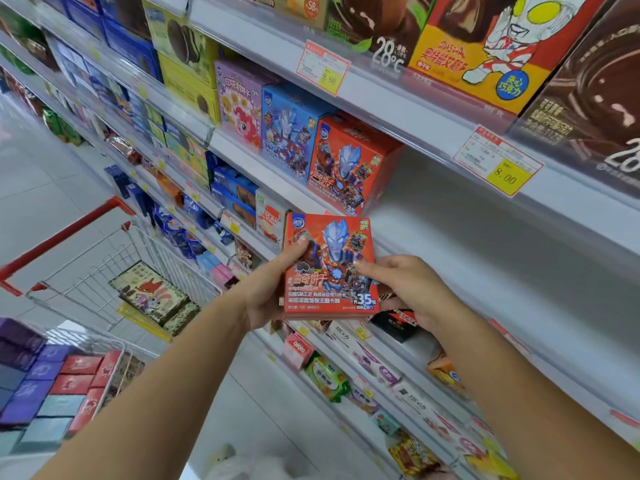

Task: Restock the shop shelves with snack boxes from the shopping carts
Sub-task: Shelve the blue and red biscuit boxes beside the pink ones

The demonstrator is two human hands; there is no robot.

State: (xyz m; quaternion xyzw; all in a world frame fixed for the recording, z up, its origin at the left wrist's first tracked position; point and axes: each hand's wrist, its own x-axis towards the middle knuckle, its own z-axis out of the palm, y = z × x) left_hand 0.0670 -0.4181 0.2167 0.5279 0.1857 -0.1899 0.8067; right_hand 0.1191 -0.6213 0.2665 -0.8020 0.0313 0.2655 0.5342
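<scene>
Bare shelf (467, 216) gap right of orange box (349, 164)

A red box (330, 268), upright and facing near, is held just before the shelf (450, 209). Its twin (349, 164) stands there, left. Stacked boxes (45, 386) fill the near-left cart (90, 336).

Cart (165, 255) left (boxes (152, 296) inside), shelves (460, 216) right

A red-bordered price tag (498, 160) with a yellow patch reading 8.00 hangs at upper right. A similar tag (322, 67) sits further left and higher. Pale floor tiles (45, 188) line the aisle.
</scene>
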